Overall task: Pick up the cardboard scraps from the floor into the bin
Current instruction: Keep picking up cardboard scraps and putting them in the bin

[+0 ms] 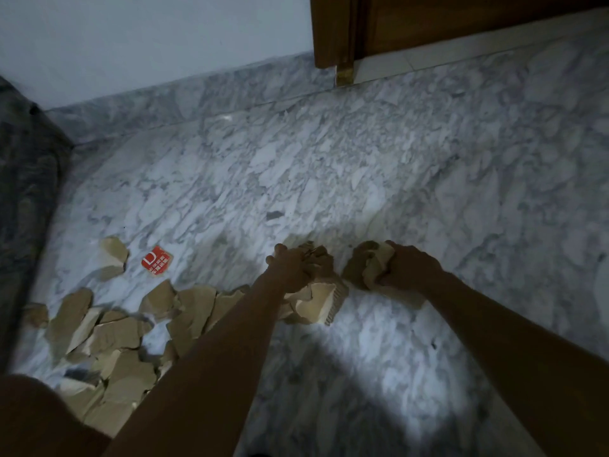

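Brown cardboard scraps lie on the marble floor. My left hand grips a bunch of torn scraps in the middle of the view. My right hand grips another crumpled wad of cardboard just to the right of it. Several more scraps form a loose pile at the lower left, partly hidden behind my left forearm. One separate scrap lies further up, beside a small red printed piece. No bin is in view.
The grey-white marble floor stretches ahead to a marble skirting and a pale wall. A dark wooden door frame stands at the top right. A dark patterned fabric mass borders the left edge. My knee shows at the bottom left.
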Available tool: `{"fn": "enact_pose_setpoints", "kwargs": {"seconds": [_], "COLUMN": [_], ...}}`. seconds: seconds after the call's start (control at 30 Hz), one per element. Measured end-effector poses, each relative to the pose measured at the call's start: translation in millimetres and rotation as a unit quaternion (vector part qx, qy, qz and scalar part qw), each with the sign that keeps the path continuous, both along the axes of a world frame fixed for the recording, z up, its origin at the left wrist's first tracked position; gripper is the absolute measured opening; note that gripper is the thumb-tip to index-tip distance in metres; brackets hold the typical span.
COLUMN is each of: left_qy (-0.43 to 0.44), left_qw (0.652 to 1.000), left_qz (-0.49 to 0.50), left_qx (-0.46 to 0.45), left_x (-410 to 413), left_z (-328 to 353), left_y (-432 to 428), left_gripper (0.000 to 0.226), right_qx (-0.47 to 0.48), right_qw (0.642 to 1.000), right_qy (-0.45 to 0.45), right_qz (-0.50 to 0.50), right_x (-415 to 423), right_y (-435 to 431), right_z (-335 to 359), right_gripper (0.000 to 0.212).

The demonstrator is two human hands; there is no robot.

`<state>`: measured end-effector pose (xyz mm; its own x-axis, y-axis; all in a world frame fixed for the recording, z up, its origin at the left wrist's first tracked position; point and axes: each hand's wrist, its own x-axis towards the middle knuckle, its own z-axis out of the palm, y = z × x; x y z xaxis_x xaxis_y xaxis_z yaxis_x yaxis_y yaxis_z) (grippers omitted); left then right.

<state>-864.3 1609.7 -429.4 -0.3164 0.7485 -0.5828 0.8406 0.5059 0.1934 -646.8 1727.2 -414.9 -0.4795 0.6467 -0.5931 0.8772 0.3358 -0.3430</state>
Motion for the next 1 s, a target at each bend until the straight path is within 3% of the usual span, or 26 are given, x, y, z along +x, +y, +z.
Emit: {"fn": "enact_pose_setpoints", "kwargs": {"seconds": [0.1, 0.17, 0.3, 0.4, 0.6, 0.7, 0.87, 1.0], "left_qy": [0.019, 0.012, 0.0, -0.022, -0.033, -0.048, -0.114, -0.208], "left_qw": [1.0, 0.999, 0.995, 0.989, 0.974, 0.973, 0.961, 0.915], "left_qz": [0.009, 0.042, 0.093, 0.148, 0.185, 0.18, 0.204, 0.297], "left_qx": [-0.001, -0.014, -0.026, 0.011, 0.129, 0.137, 0.152, 0.179], "left_x": [-6.5, -15.0, -26.5, -26.4, -34.5, -34.6, -51.2, -70.0], "left_z": [-2.9, -15.4, -34.0, -23.5, -11.4, -9.2, 1.2, 25.7], "left_y": [-2.8, -4.4, -1.4, -8.8, -22.5, -27.5, -27.4, -25.3], "left_gripper": [0.027, 0.032, 0.064, 0.087, 0.029, 0.026, 0.028, 0.022], "right_qx": [-0.069, -0.111, -0.057, 0.012, 0.009, 0.02, -0.039, -0.058], "right_qw": [0.995, 0.988, 0.979, 0.98, 0.986, 0.987, 0.987, 0.981], "right_qy": [0.034, -0.01, -0.008, 0.032, 0.068, 0.063, 0.093, 0.158], "right_qz": [0.06, 0.106, 0.194, 0.197, 0.151, 0.145, 0.121, 0.094], "right_x": [-8.8, -22.2, -47.6, -53.1, -54.5, -60.5, -68.4, -51.7], "right_y": [5.7, -7.5, -58.7, -85.9, -88.0, -87.2, -82.8, -59.5], "right_z": [14.1, 12.5, -22.7, -42.1, -48.9, -47.8, -40.3, -15.7], "right_gripper": [0.059, 0.058, 0.099, 0.11, 0.104, 0.098, 0.085, 0.075]}}
